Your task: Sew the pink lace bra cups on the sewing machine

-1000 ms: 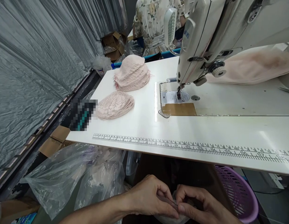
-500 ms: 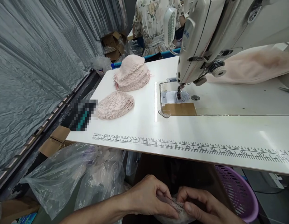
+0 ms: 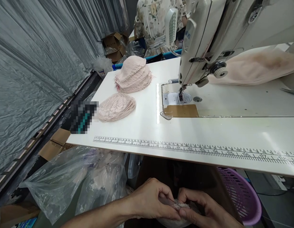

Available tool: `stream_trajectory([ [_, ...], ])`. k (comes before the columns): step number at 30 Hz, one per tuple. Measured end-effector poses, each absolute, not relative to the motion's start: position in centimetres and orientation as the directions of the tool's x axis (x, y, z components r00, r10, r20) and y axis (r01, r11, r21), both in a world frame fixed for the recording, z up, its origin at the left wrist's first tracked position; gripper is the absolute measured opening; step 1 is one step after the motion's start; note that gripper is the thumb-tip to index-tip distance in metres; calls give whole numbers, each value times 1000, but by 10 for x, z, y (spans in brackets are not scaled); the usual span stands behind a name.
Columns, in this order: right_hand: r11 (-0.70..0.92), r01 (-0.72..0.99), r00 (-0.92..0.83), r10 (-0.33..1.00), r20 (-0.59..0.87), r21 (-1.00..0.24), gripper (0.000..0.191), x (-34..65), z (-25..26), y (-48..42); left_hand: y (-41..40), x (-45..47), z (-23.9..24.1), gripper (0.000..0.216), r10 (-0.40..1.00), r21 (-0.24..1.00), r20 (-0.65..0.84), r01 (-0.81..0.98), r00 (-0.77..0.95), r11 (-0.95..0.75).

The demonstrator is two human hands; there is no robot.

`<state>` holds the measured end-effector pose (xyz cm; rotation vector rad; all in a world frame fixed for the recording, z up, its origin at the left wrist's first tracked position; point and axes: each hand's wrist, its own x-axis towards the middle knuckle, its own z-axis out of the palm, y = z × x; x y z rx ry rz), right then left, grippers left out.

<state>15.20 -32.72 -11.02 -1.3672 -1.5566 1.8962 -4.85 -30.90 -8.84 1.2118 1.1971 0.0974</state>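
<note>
- Pale pink, lace-like fabric [image 3: 181, 205] is pinched between two bare hands, below the front edge of the white table [image 3: 137, 129].
- The left hand [image 3: 149, 199] has thumb and forefinger closed on the fabric, the other fingers curled in behind; how firmly they press cannot be told.
- The right hand [image 3: 204, 207] faces it, thumb and forefinger brought together on the same piece, the tips of both hands nearly meeting; its remaining fingers are mostly hidden.
- Partly under the table, toward its right, is a purple basket [image 3: 252, 202] with a pierced wall.
- Clear plastic bags [image 3: 101, 183] bunch up below the left stretch of the table's front edge.
- Black ruler markings [image 3: 189, 148] run along the table near that edge.
- Two piles of pinkish curved pieces lie on the table's left part: a lacy front stack [image 3: 117, 107] and, just behind, a taller rear stack [image 3: 132, 74] with frayed edges.
- A pale sewing machine [image 3: 196, 41] stands on the table, its presser foot at a metal plate [image 3: 170, 98].
- Peach cloth [image 3: 256, 68] lies at the table's far right.
- Beyond the table's far edge is a person [image 3: 158, 25] in a floral garment.
- Silvery sheeting [image 3: 42, 63] hangs left of the table.
</note>
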Motion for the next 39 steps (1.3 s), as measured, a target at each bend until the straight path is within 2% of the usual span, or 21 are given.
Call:
stream_trajectory([
  [6,-347,251,-604,673,-427,-903,36,151,-113,-319,-310,-51,-88,34,572,723,-691,415,442,552],
  [12,-319,274,-587,692,-420,-907,34,153,-107,-321,-309,-50,-87,32,566,712,-702,417,432,565],
  [17,-333,293,-501,745,-441,-896,32,153,-104,-325,-309,-50,-91,31,563,693,-720,447,406,565],
  [25,-311,276,-647,640,-415,-910,38,156,-110,-316,-308,-46,-83,34,549,673,-740,411,389,615],
  [34,-350,226,-638,652,-410,-909,38,159,-114,-313,-303,-53,-78,28,563,732,-681,465,467,499],
  [39,-403,175,-642,645,-414,-899,35,158,-113,-313,-304,-58,-78,22,518,735,-677,443,523,513],
])
